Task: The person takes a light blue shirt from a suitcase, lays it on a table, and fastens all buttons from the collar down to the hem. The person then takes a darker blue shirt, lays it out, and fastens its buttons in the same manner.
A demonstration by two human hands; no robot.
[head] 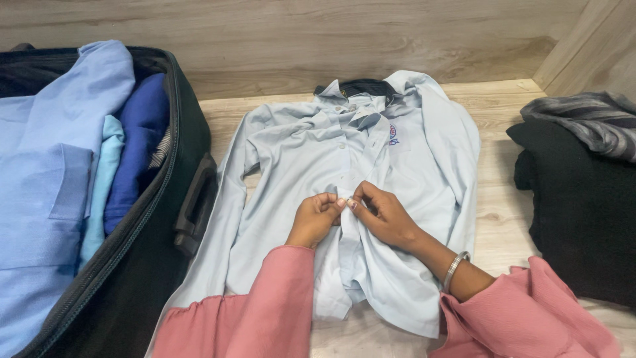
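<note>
Your left hand (315, 219) and right hand (384, 215) pinched the shirt (298, 152) placket together mid-counter; upper buttons looked fastened, the lower part hung open, suitcase (165, 219) at the left edge.

One pale shirt (318, 152) spread flat; one open suitcase (152, 258) holding four blue garments (142, 119); two dark folded garments (583, 199); two hands (315, 219); one bangle (454, 267).

Pink sleeves, one silver bangle

Loose, dusty-pink sleeves with wide gathered cuffs cover both forearms, ending just behind each wrist. A plain silver bangle (455, 268) circles the wrist behind the right hand (387, 217); the left hand (313, 221) wears no jewellery.
</note>
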